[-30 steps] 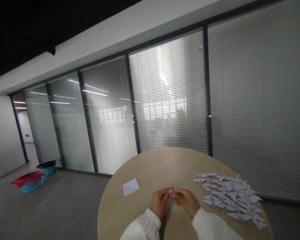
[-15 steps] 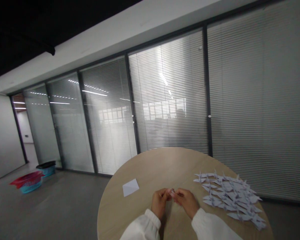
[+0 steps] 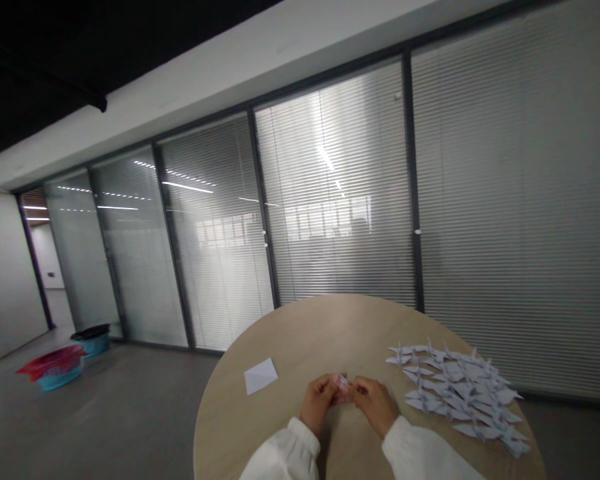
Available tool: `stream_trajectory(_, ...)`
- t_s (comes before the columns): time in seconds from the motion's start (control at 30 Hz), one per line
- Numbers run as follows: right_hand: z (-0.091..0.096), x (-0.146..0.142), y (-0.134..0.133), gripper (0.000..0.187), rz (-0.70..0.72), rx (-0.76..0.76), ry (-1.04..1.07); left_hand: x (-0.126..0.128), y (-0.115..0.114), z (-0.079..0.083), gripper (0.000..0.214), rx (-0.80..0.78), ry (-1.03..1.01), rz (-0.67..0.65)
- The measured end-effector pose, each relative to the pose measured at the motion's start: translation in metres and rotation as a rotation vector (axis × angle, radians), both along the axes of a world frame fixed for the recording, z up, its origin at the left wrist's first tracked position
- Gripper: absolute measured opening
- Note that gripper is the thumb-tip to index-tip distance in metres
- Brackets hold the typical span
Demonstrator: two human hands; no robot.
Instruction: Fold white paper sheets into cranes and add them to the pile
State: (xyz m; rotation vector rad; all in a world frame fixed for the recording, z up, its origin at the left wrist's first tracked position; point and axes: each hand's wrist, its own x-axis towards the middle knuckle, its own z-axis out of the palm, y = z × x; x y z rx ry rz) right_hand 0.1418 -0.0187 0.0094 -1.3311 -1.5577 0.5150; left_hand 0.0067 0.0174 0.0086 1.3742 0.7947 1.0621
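Observation:
Both of my hands meet over the near middle of a round wooden table (image 3: 325,327). My left hand (image 3: 319,404) and my right hand (image 3: 375,403) are closed in a pinch on one small folded piece of white paper (image 3: 343,382) held between the fingertips, just above the tabletop. White sleeves cover both forearms. To the right of my right hand, several finished white paper cranes (image 3: 457,393) lie spread in rows on the table. A flat square sheet of white paper (image 3: 261,376) lies to the left of my left hand.
A wall of glass panels with closed blinds (image 3: 340,193) stands behind the table. On the grey floor at the far left sit a red and blue basket (image 3: 54,370) and a dark-rimmed blue bin (image 3: 93,337).
My hands have stayed together on the small folded paper, with only slight finger movement. The view has shifted a little.

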Motion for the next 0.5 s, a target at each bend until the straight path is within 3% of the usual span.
stream_trajectory(0.2, 0.009, 0.001, -0.006, 0.024, -0.02, 0.124, 0.036, -0.001, 0.004, -0.002, 0.039, -0.138, -0.074, 0.016)
stream_trajectory(0.5, 0.011, 0.002, -0.007, 0.015, 0.087, 0.201, 0.086, 0.001, -0.013, 0.006, 0.039, -0.127, -0.079, -0.004)
